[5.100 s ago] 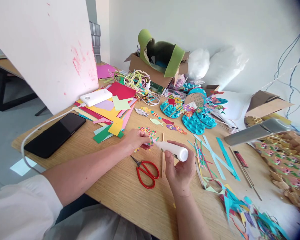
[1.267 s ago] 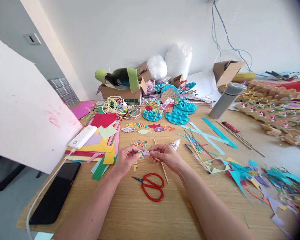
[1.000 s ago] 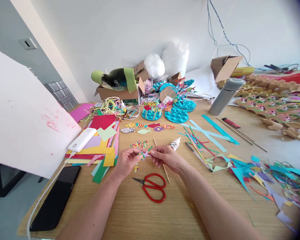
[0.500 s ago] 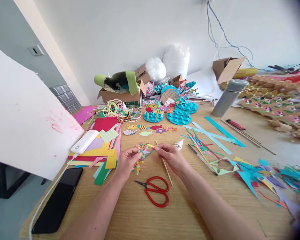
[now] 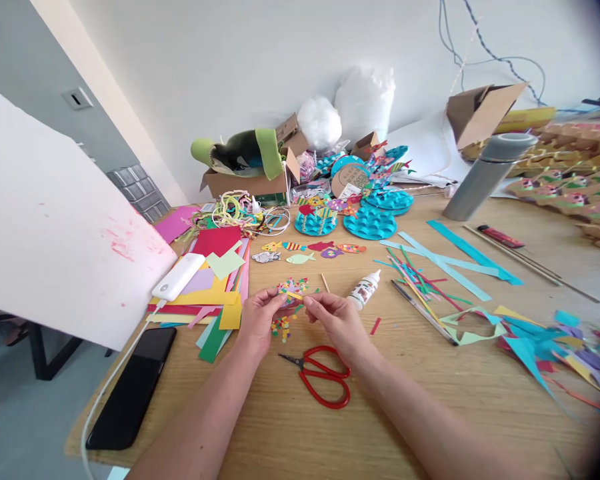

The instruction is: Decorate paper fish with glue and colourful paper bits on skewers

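Observation:
A small yellow paper strip [image 5: 294, 295] spans the gap between my two hands. My left hand [image 5: 258, 321] pinches its left end between thumb and forefinger. At the other end, the thumb and fingers of my right hand [image 5: 336, 321] are closed on it. Behind and below the fingers lies a pile of tiny coloured paper bits [image 5: 283, 328], partly hidden. Red-handled scissors [image 5: 325, 377] rest on the table just below the hands. A white glue bottle [image 5: 365, 289] lies beyond my right hand, and a thin wooden stick [image 5: 325, 283] shows partly behind it.
Paper fish [image 5: 300, 258] lie in rows ahead, before blue scalloped discs [image 5: 370, 223]. Coloured paper sheets [image 5: 220, 241] and a phone [image 5: 133, 387] are at left. Paper strips [image 5: 445, 263], a pen [image 5: 425, 313], scraps [image 5: 535, 353] and a grey flask [image 5: 490, 177] are at right.
My hands have come closer together, and the yellow strip, earlier in my right hand only, now reaches my left fingers. The view has shifted, uncovering more of the glue bottle.

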